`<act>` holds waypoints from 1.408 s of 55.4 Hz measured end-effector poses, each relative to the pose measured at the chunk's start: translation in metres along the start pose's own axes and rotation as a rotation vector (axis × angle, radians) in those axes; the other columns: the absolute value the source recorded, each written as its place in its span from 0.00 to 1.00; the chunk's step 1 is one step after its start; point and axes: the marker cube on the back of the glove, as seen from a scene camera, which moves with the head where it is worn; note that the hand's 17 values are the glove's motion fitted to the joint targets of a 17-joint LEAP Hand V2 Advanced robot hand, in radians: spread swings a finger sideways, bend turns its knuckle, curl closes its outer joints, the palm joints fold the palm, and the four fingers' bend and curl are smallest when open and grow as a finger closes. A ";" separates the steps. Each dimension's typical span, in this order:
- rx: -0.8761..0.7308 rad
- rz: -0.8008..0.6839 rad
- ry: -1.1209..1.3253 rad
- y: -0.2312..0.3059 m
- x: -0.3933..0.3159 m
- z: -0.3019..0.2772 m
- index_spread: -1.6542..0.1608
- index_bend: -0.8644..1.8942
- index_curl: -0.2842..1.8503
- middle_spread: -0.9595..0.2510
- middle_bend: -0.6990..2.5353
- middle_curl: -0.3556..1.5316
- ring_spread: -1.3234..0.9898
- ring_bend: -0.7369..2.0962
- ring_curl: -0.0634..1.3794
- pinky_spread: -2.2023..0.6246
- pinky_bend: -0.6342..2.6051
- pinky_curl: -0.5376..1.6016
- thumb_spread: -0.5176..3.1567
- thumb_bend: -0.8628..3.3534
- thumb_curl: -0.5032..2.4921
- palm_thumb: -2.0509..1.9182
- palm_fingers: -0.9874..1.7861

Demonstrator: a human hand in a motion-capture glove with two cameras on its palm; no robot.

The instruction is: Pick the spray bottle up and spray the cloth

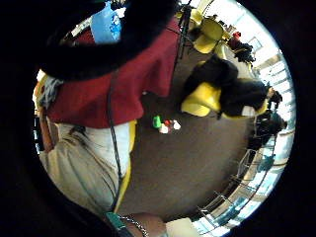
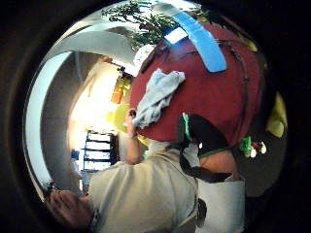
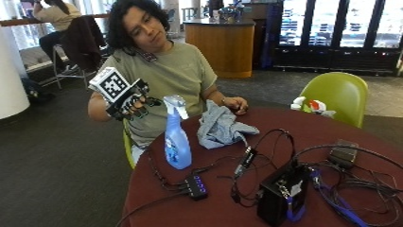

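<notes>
Above the table's (image 3: 207,208) near edge, the gloved right hand (image 3: 131,101) hovers with fingers loosely curled, empty, beside the upright spray bottle (image 3: 177,137) and crumpled cloth (image 3: 220,125).

Table (image 3: 353,127): near and right edges cut off by the frame. Bottle (image 1: 106,23): mostly hidden behind glove. Floor items (image 1: 165,124): too small to identify.

No text, brand, number or sign can be read anywhere. The blue spray bottle (image 3: 177,142) near the table's (image 3: 353,142) left edge carries a label with pale markings, but they are too small to make out.
</notes>
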 end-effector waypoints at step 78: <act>0.506 0.158 -0.849 -0.216 -0.012 0.039 0.79 0.40 0.29 0.71 0.34 0.42 0.51 0.45 0.32 0.74 0.28 0.41 0.35 0.21 0.33 0.75 0.84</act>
